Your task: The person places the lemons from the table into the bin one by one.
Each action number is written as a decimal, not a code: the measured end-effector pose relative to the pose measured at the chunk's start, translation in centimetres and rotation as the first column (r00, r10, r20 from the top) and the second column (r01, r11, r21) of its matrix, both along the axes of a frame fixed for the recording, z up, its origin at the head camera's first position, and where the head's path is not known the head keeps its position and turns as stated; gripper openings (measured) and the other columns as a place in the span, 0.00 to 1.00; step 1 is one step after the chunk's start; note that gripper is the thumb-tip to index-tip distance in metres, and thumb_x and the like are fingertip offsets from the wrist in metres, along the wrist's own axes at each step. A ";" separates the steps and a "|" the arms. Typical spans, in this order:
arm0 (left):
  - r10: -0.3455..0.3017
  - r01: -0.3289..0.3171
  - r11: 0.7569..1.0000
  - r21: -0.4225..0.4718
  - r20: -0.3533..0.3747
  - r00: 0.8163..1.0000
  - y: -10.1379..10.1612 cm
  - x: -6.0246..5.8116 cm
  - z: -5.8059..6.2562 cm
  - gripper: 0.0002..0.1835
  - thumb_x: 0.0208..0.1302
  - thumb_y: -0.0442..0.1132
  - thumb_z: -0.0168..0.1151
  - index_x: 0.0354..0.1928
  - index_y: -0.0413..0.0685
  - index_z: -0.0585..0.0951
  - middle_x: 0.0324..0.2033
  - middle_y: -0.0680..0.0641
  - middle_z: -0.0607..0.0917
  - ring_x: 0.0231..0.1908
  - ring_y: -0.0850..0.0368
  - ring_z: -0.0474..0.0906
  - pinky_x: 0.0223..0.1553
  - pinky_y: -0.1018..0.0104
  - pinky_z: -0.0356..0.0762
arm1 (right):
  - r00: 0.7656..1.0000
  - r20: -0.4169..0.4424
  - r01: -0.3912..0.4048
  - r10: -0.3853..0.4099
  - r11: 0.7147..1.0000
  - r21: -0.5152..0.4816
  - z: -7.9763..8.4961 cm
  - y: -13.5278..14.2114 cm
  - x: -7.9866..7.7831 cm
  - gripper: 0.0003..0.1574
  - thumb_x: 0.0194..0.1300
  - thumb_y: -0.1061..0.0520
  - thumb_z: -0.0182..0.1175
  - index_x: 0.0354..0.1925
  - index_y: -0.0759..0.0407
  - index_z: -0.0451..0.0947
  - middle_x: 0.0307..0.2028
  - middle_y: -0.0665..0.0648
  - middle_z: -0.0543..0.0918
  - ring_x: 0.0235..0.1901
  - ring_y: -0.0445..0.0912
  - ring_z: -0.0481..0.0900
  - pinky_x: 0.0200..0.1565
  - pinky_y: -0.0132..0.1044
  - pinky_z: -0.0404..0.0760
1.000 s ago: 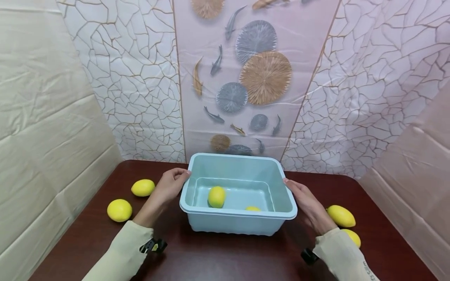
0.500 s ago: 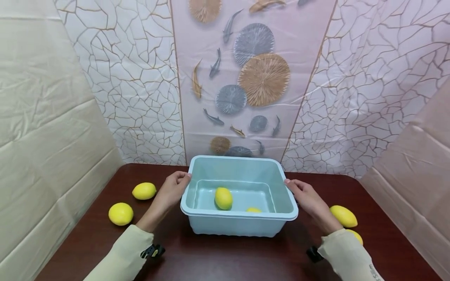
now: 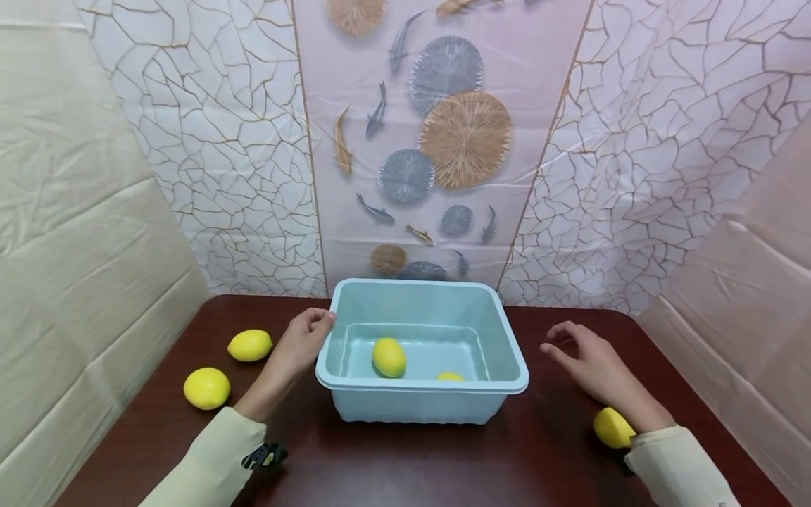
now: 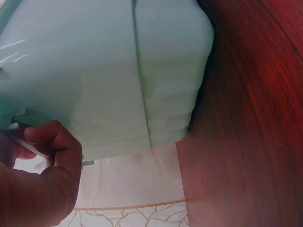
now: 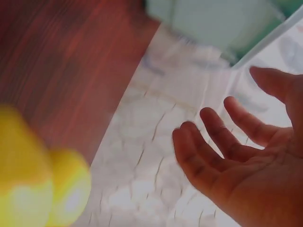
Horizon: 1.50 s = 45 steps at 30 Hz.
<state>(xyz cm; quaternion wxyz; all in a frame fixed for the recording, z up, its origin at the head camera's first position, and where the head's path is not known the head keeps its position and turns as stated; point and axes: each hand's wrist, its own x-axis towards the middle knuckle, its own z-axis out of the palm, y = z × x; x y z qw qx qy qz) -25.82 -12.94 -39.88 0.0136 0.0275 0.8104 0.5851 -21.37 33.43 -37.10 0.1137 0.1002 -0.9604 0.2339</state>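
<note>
Smooth, round-cornered tub [image 3: 415,405] — oval yellow lemons [image 3: 388,358] inside

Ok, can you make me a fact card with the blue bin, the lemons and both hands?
Container: light blue plastic bin on a dark wooden table
Inside: left lemon; right lemon, partly hidden by the front wall
Left of bin: far lemon, near lemon
Right of bin: two lemons
Left hand: pinches the left rim
Right hand: fingers loosely bent, holding nothing, apart from the bin
</note>
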 end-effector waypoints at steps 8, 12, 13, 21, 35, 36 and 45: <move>-0.004 0.004 1.000 -0.004 -0.016 1.000 -0.6 0.1 0.5 0.26 0.84 0.51 0.49 0.66 0.35 0.72 0.56 0.32 0.84 0.47 0.47 0.84 0.47 0.59 0.85 | 0.994 0.101 0.023 -0.038 0.990 0.140 -0.6 5.2 -0.6 0.33 0.72 0.51 0.70 0.62 0.72 0.73 0.57 0.79 0.76 0.54 0.71 0.76 0.54 0.69 0.76; -0.001 0.001 1.000 -0.020 -0.010 1.000 -0.7 0.1 0.4 0.26 0.84 0.52 0.49 0.67 0.36 0.72 0.56 0.33 0.84 0.47 0.48 0.84 0.47 0.60 0.84 | 0.988 0.151 0.005 -0.029 0.987 0.161 -1.3 7.2 -0.9 0.35 0.70 0.53 0.71 0.64 0.72 0.71 0.57 0.81 0.74 0.55 0.74 0.75 0.54 0.70 0.75; 0.001 -0.001 1.000 -0.026 -0.008 1.000 -0.7 0.1 0.4 0.26 0.84 0.52 0.49 0.66 0.36 0.72 0.55 0.33 0.84 0.47 0.48 0.84 0.47 0.60 0.84 | 0.988 0.154 -0.003 -0.023 0.986 0.164 -1.5 7.6 -0.9 0.36 0.69 0.53 0.71 0.64 0.72 0.71 0.57 0.81 0.74 0.55 0.75 0.75 0.54 0.70 0.75; -0.005 0.005 1.000 -0.021 0.001 1.000 -0.3 -0.1 0.1 0.24 0.84 0.50 0.49 0.66 0.35 0.72 0.53 0.33 0.84 0.44 0.48 0.84 0.44 0.61 0.85 | 0.981 0.192 -0.053 0.024 0.987 0.150 -3.7 9.8 -0.5 0.38 0.66 0.54 0.74 0.66 0.71 0.73 0.58 0.80 0.78 0.59 0.77 0.74 0.54 0.71 0.75; -0.018 0.018 1.000 -0.023 -0.003 1.000 -0.2 0.0 0.1 0.25 0.84 0.51 0.49 0.65 0.35 0.72 0.52 0.34 0.84 0.44 0.49 0.84 0.44 0.62 0.85 | 0.973 0.229 -0.001 -0.032 0.990 0.143 -5.0 10.8 -0.9 0.36 0.64 0.54 0.74 0.64 0.69 0.73 0.50 0.73 0.83 0.44 0.61 0.80 0.43 0.56 0.79; -0.018 0.018 1.000 -0.024 -0.003 1.000 -0.1 0.0 0.1 0.25 0.84 0.51 0.49 0.65 0.35 0.72 0.52 0.34 0.84 0.43 0.49 0.84 0.43 0.62 0.84 | 0.975 0.220 0.009 -0.040 0.990 0.143 -5.0 10.8 -0.9 0.37 0.64 0.54 0.74 0.64 0.69 0.73 0.50 0.72 0.83 0.43 0.60 0.80 0.42 0.55 0.79; -0.025 0.025 0.999 -0.025 -0.011 1.000 -0.1 0.2 0.2 0.26 0.84 0.51 0.49 0.66 0.35 0.72 0.53 0.33 0.83 0.45 0.48 0.84 0.45 0.61 0.84 | 0.989 0.126 0.055 -0.073 0.988 0.142 -4.3 10.3 -0.3 0.38 0.64 0.52 0.74 0.64 0.69 0.72 0.48 0.71 0.83 0.40 0.58 0.80 0.37 0.52 0.80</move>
